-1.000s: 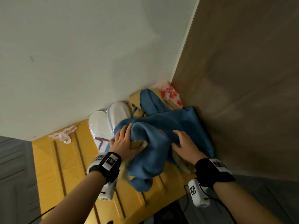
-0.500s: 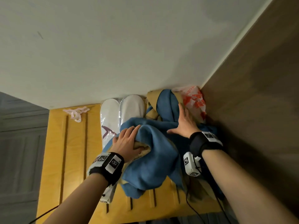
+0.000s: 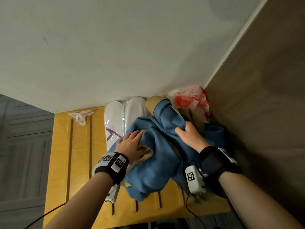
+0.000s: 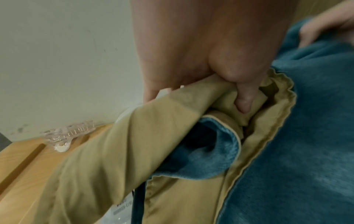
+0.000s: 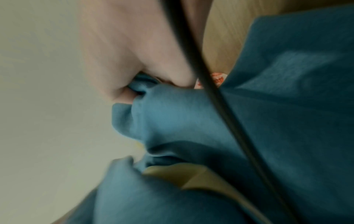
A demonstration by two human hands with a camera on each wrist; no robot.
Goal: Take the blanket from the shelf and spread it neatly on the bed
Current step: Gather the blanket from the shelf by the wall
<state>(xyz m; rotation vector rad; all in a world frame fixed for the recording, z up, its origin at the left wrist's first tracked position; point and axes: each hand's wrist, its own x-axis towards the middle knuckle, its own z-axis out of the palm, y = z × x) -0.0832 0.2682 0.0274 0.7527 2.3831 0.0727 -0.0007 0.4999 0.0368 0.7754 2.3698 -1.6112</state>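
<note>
A blue blanket with a tan lining lies bunched on the yellow wooden shelf, pushed toward the right corner. My left hand grips its near left fold; in the left wrist view the fingers curl round the tan lining. My right hand grips a blue fold further back, and the right wrist view shows its fingers closed on blue cloth. Part of the blanket hangs over the shelf's front edge.
A pair of white slippers in clear wrap lies left of the blanket. A pink hair clip sits near the wall. A red-and-white plastic bag fills the corner. A brown panel bounds the right side.
My right hand, which lay flat and far back on the blanket half a second ago, has drawn nearer and closed on a blue fold. The left hand keeps its grip.
</note>
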